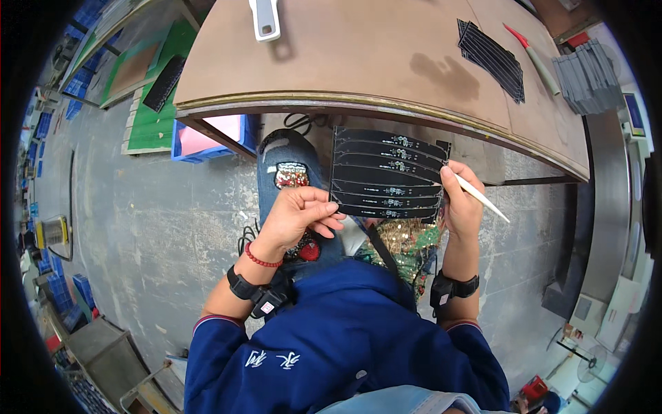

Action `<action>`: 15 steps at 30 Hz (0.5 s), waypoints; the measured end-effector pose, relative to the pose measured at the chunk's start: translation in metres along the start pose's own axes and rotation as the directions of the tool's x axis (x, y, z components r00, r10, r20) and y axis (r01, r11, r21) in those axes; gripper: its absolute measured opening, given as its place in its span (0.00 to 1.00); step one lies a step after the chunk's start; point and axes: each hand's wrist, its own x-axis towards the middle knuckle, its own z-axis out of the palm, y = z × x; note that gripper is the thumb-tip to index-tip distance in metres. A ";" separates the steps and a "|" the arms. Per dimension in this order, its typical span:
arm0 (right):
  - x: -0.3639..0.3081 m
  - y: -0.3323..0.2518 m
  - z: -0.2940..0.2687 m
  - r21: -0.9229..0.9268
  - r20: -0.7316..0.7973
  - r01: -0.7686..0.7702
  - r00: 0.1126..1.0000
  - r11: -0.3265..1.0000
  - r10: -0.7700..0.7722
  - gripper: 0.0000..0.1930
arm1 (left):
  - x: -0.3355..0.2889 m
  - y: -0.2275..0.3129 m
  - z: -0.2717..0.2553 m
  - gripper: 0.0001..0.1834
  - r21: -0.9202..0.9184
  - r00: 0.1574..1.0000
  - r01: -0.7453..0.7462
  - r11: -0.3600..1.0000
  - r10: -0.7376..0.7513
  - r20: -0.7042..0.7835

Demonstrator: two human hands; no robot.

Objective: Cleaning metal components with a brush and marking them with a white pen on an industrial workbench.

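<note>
A black circuit board panel (pixel 387 176), divided into several curved strips with white markings, is held up over my lap, just in front of the table's near edge. My left hand (pixel 298 214) pinches its lower left corner between thumb and fingers. At the right edge, my right hand (pixel 463 203) grips the same panel. A slim white pointed stick (pixel 488 201) also sits in that right hand, its tapered end sticking out to the right; its exact kind I cannot make out. Both wrists wear black straps.
On the brown table (pixel 358 58) lie a pile of black panels (pixel 491 61), a red-tipped pale stick (pixel 532 58) and a white-handled object (pixel 266 21). A stack of grey boards (pixel 587 77) is at the right end. A blue bin (pixel 210 148) stands below the left side.
</note>
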 end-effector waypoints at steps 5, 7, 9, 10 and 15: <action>-0.002 0.010 -0.006 -0.048 -0.021 0.019 1.000 0.999 -0.020 0.10 | 0.000 -0.003 0.000 0.10 0.032 1.000 0.000 0.999 0.000 0.007; -0.003 0.011 -0.008 -0.072 -0.026 0.008 1.000 0.997 -0.010 0.10 | -0.001 -0.005 0.000 0.11 0.025 1.000 0.006 1.000 -0.006 0.005; -0.004 0.011 -0.008 -0.070 -0.024 -0.014 1.000 0.997 0.012 0.11 | -0.002 -0.006 0.001 0.11 0.022 1.000 0.007 1.000 -0.007 0.007; -0.004 0.011 -0.006 -0.070 -0.021 -0.016 1.000 0.997 0.015 0.11 | -0.002 -0.007 0.001 0.11 0.018 1.000 0.007 1.000 -0.007 0.008; -0.004 0.014 -0.004 -0.106 -0.044 0.008 0.999 0.994 -0.012 0.11 | -0.003 -0.007 0.000 0.10 0.023 1.000 -0.002 1.000 0.002 0.011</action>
